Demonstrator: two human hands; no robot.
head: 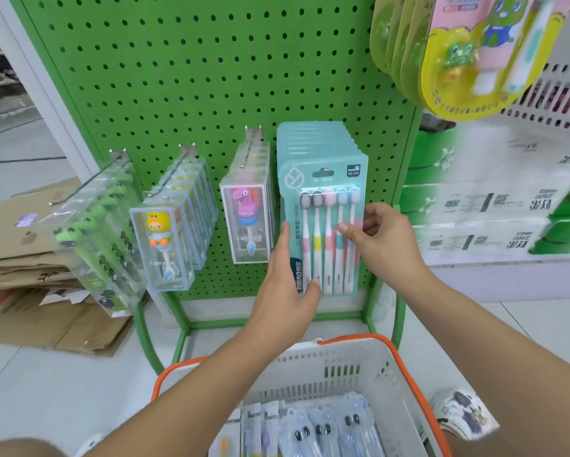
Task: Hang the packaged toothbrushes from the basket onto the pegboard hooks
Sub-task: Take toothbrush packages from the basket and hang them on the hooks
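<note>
Head view, left hand [285,285]: reaches up, thumb and fingers clasping the lower left edge of the front teal toothbrush pack [324,225]
Right hand [381,235]: pinches that pack's right side
Pack: hangs on a hook of the green pegboard [191,77]
Basket [339,371]: below, more packs [313,430] cut off by the frame

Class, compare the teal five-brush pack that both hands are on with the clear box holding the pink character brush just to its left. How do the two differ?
The teal pack is a flat card showing five brushes side by side; the clear box is deep and holds one pink character brush. The teal pack is taller than the clear box. The left hand and right hand hold the teal pack; nothing touches the clear box. Both hang at the front of a row on the green pegboard.
</note>
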